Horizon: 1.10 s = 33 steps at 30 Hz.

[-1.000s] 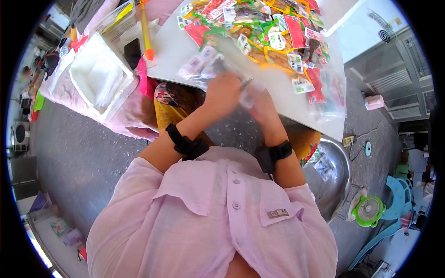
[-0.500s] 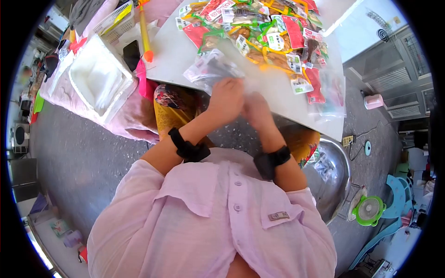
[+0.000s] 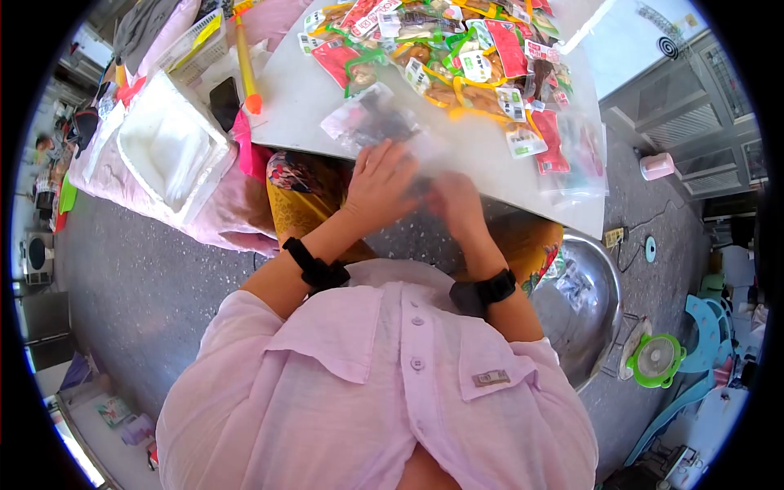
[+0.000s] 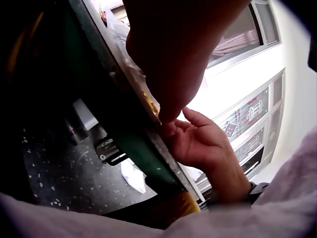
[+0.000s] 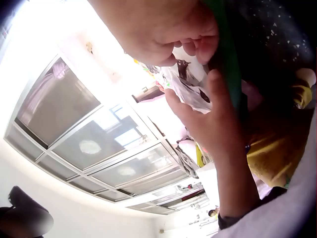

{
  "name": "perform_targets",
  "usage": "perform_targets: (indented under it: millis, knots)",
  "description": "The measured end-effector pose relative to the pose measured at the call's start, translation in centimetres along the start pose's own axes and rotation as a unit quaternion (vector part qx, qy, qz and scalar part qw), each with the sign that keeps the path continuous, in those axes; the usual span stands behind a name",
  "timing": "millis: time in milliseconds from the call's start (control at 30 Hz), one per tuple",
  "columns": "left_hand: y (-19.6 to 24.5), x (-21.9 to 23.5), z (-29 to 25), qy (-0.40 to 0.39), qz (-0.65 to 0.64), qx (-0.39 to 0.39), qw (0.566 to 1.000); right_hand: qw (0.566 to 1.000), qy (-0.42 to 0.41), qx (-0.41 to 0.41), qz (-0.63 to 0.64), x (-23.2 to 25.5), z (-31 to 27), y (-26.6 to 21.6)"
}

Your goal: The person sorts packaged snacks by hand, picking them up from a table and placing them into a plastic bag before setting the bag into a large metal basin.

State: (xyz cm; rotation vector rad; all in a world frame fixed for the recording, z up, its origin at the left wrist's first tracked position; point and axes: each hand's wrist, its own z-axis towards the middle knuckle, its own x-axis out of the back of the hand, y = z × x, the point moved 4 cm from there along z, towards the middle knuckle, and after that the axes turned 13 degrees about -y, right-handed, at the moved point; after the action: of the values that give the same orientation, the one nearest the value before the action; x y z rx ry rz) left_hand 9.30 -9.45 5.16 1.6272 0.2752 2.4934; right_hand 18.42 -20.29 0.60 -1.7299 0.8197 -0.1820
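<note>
In the head view my left hand [image 3: 382,180] lies at the table's near edge, its fingers straight and slightly spread. Just beyond its fingertips is a clear plastic bag [image 3: 371,118] with dark contents. My right hand [image 3: 457,204] is blurred, close beside the left, with its fingers bent inward. A small dark patch shows between the two hands; I cannot tell whether the right fingers pinch it. From the right wrist, the right hand [image 5: 168,34] has curled fingertips, facing the left hand [image 5: 213,114] with its thumb apart. The bag's printed plastic [image 5: 185,82] shows behind them.
Many colourful snack packets [image 3: 457,65] cover the far part of the white table [image 3: 286,90]. Clear bags [image 3: 581,159] lie at its right edge. A white foam box [image 3: 175,147], a phone [image 3: 224,104] and a yellow tube [image 3: 246,65] are on the left. A metal basin [image 3: 592,327] stands lower right.
The left hand has gone from curled to straight fingers and moved slightly left. The right hand has come down from the clear plastic near the table edge. The bag now lies flatter on the table.
</note>
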Motion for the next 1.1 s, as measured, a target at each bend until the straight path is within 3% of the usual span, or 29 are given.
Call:
perform_targets:
  millis: [100, 200, 267, 367, 433, 467, 633, 800, 867, 933, 967, 1067, 1100]
  knots:
    - [-1.0, -1.6, -0.5, -0.014, 0.064, -0.021, 0.998, 0.997, -0.041, -0.023, 0.067, -0.2, 0.2, 1.5]
    - [-1.3, -1.9, -0.4, -0.118, 0.112, -0.038, 0.986, 0.984, -0.107, -0.041, 0.138, -1.8, 0.9, 1.4]
    - [-1.6, -1.2, -0.5, -0.005, 0.039, -0.09, 0.995, 0.969, -0.134, -0.05, 0.203, -2.6, 1.6, 1.4]
    - [-1.0, -0.1, -0.8, 0.025, 0.021, -0.107, 0.994, 0.931, -0.122, -0.061, 0.34, -3.3, 1.4, 0.9]
    - [0.2, 1.0, -1.1, 0.029, -0.002, -0.133, 0.991, 0.912, -0.22, 0.007, 0.346, -5.5, 0.5, -1.7]
    - [0.7, 0.8, -1.5, 0.029, -0.011, -0.146, 0.989, 0.924, -0.216, -0.004, 0.315, -5.2, 0.9, -1.2]
    - [2.2, 0.8, -2.1, 0.067, -0.028, -0.151, 0.986, 0.961, -0.137, 0.02, 0.241, -3.3, 0.8, 0.1]
    - [4.1, 2.9, -1.9, 0.104, -0.023, -0.177, 0.978, 0.971, -0.112, 0.105, 0.183, -3.7, -1.7, -3.2]
    - [4.4, 3.3, -1.6, 0.108, -0.024, -0.226, 0.968, 0.968, -0.082, 0.149, 0.185, -2.8, -2.8, -4.4]
    - [4.5, 3.6, -1.7, 0.089, -0.017, -0.226, 0.97, 0.958, -0.041, 0.173, 0.226, -1.7, -3.6, -5.5]
    - [4.9, 3.8, -0.7, 0.009, 0.002, -0.189, 0.982, 0.956, -0.011, 0.186, 0.228, -0.6, -4.2, -5.9]
    - [3.9, 0.9, -2.5, 0.006, 0.018, -0.162, 0.987, 0.974, 0.087, 0.207, 0.035, 4.4, -7.3, -6.1]
    - [3.6, 0.3, -3.1, 0.011, -0.011, -0.178, 0.984, 0.96, 0.126, 0.176, 0.179, 5.4, -8.7, -6.2]
